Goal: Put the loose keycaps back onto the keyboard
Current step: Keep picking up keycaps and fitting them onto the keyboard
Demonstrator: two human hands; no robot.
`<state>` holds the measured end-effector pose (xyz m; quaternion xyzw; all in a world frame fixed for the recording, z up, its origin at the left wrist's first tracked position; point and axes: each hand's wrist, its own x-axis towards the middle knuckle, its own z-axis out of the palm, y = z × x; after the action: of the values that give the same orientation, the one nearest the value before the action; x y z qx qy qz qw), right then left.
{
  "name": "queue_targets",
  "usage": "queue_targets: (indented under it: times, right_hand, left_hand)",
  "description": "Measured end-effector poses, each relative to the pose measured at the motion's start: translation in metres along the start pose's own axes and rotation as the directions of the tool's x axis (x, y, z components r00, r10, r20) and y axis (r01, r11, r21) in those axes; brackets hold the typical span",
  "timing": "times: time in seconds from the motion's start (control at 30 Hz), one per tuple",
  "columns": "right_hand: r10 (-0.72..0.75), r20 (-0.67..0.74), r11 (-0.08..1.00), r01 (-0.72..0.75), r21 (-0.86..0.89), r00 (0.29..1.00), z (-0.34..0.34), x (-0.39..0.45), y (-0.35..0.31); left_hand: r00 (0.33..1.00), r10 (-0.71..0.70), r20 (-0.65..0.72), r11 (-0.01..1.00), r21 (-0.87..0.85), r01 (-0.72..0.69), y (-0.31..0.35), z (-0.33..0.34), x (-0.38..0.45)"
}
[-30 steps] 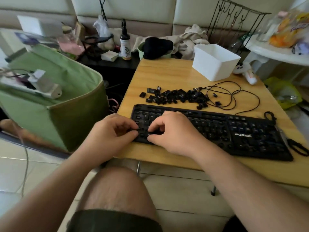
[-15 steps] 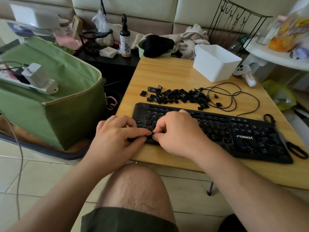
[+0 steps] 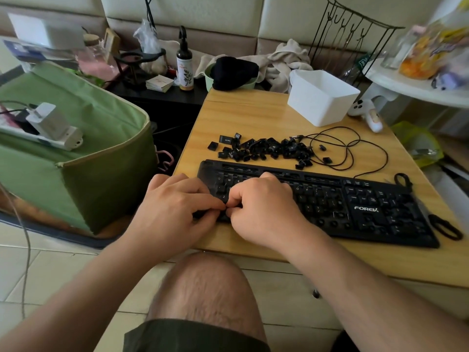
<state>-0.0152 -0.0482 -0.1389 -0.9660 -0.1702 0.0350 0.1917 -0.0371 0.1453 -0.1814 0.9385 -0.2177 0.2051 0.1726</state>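
Black keyboard [image 3: 330,199] lies across the near part of a light wooden worktop [image 3: 253,118], its left end toward the worktop's near-left corner. Some keys are fitted and show letters; several sockets in the lower rows stand bare. Loose keycaps [image 3: 264,148] are heaped in a band on the worktop just behind the keyboard's left half, with a few strays to either side.

Left hand [image 3: 175,209] rests over the keyboard's near-left corner, fingers curled, thumb and forefinger tips drawn together. Right hand [image 3: 264,212] sits just beside it over the lower left rows, fingers likewise curled, thumb and forefinger meeting those of the left hand. Both hands appear pinched at one small point on the bottom row; whether a keycap is between the fingertips cannot be told, as the spot is hidden.

Thin black cable [image 3: 350,148] loops on the worktop to the right of the keycap heap. White tub [image 3: 322,97] stands at the far right of the worktop. Black scissors [image 3: 444,227] lie at the keyboard's right end. Green fabric box [image 3: 83,138] stands on the floor to the left of the worktop.
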Motion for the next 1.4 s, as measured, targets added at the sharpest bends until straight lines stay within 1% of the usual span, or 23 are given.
queue_targets:
  times: [0.1, 0.2, 0.27, 0.4, 0.5, 0.63, 0.77, 0.83, 0.9, 0.97, 1.07, 1.17, 1.23, 1.4]
  right_hand:
    - [-0.016, -0.036, 0.999, 0.017, 0.026, 0.999, 0.003, -0.003, 0.003]
    - [-0.054, -0.054, 0.998, 0.056, 0.035, 0.997, 0.005, -0.007, 0.007]
    - [-0.067, -0.043, 0.996, 0.069, 0.055, 0.997, 0.005, -0.007, 0.011]
    - [-0.119, -0.068, 0.991, 0.122, 0.045, 0.991, 0.008, -0.009, 0.015]
    - [-0.135, -0.117, 0.99, 0.139, 0.03, 0.984, 0.014, -0.011, 0.017]
    - [-0.146, -0.19, 0.985, 0.16, 0.059, 0.971, 0.02, -0.013, 0.019]
    - [-0.154, -0.199, 0.984, 0.169, 0.06, 0.968, 0.02, -0.012, 0.024]
    - [-0.173, -0.194, 0.983, 0.181, 0.028, 0.966, 0.021, -0.011, 0.025]
    - [-0.205, -0.229, 0.978, 0.209, -0.005, 0.952, 0.021, -0.01, 0.025]
    - [-0.25, -0.266, 0.968, 0.237, -0.082, 0.931, 0.021, -0.01, 0.026]
    - [-0.316, -0.254, 0.942, 0.272, -0.194, 0.914, 0.02, -0.011, 0.026]
    - [-0.345, -0.256, 0.928, 0.287, -0.239, 0.903, 0.018, -0.013, 0.027]
    - [-0.335, -0.273, 0.933, 0.275, -0.234, 0.902, 0.019, -0.013, 0.028]
    - [-0.283, -0.309, 0.958, 0.249, -0.145, 0.908, 0.024, -0.013, 0.029]
  left_hand:
    - [0.998, 0.042, 0.043, 0.999, -0.032, -0.04, -0.001, 0.0, 0.005]
    - [0.999, -0.028, 0.046, 0.99, -0.14, 0.034, -0.003, 0.003, 0.004]
    - [0.997, -0.069, 0.041, 0.982, -0.176, 0.075, -0.005, 0.004, 0.004]
    - [0.996, -0.071, 0.045, 0.975, -0.209, 0.079, -0.005, 0.004, 0.004]
    - [0.997, -0.074, 0.038, 0.969, -0.233, 0.081, -0.004, 0.003, 0.003]
    - [0.994, -0.083, 0.064, 0.965, -0.242, 0.096, -0.005, 0.001, 0.003]
    - [0.995, -0.076, 0.069, 0.962, -0.257, 0.092, -0.006, 0.002, 0.003]
    - [0.995, -0.07, 0.066, 0.962, -0.259, 0.085, -0.006, 0.002, 0.002]
    - [0.996, -0.066, 0.059, 0.963, -0.256, 0.079, -0.005, 0.004, 0.001]
    - [0.998, -0.053, 0.043, 0.972, -0.227, 0.061, -0.005, 0.006, 0.0]
    - [1.0, -0.026, 0.002, 0.986, -0.166, 0.026, -0.002, 0.009, -0.005]
    - [0.998, -0.008, -0.055, 0.989, -0.145, 0.0, -0.001, 0.011, -0.009]
    - [0.998, 0.0, -0.068, 0.987, -0.16, -0.011, -0.002, 0.011, -0.008]
    - [0.998, -0.007, -0.054, 0.986, -0.169, -0.002, -0.001, 0.01, -0.007]
